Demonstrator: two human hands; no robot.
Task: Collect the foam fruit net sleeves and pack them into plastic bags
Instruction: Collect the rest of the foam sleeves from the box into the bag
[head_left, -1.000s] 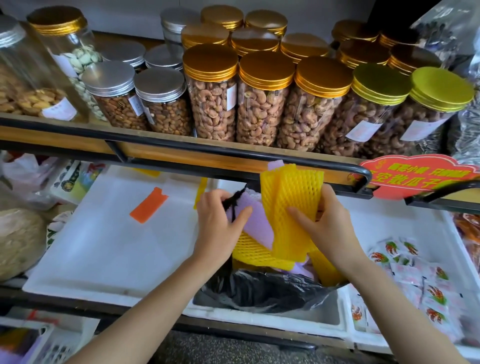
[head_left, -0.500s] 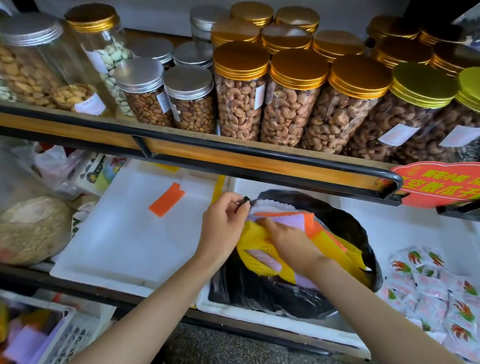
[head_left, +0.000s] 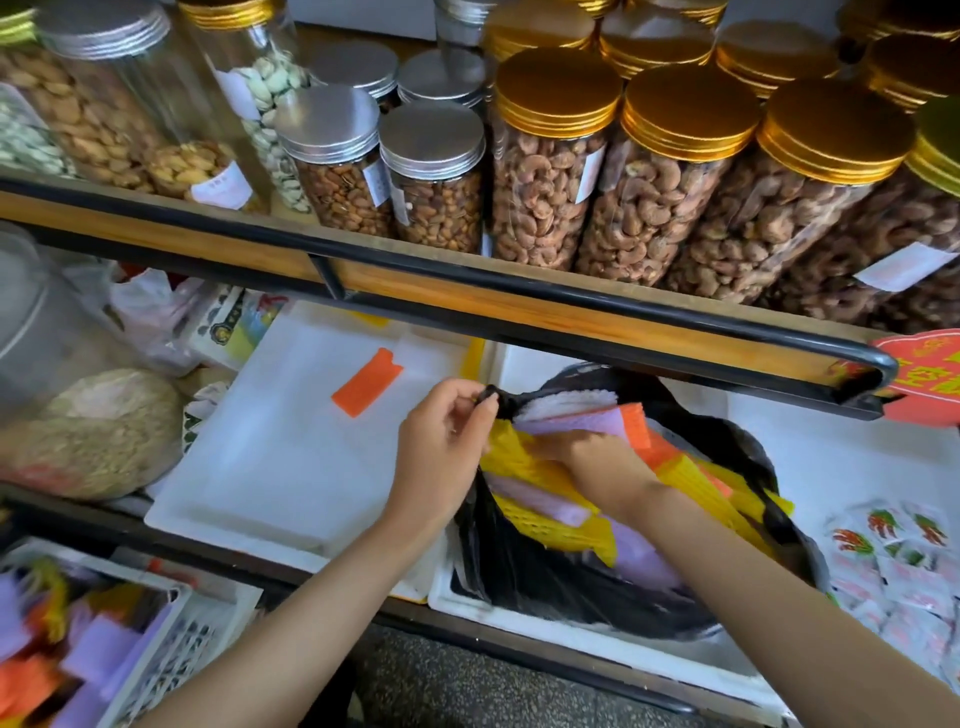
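1. The left grip is pinched on the rim of the black bag. Thumb and fingers clamp a bunched bit of plastic and hold that edge up.
2. The right grip lies on the sleeves in the bag's mouth. Its fingers are tucked among the foam, so I cannot tell whether they clamp anything.
3. The sleeves fill the bag's mouth in a loose stack: yellow, purple, orange, and white at the back.
4. The bag stands in a white tray.
5. Just left of it is a second tray, where one orange sleeve lies alone, apart from both hands.
6. A basket at lower left holds more sleeves — purple and orange, blurred.
7. On the shelf above stand jars of nuts.
8. Packets lie right of the bag.
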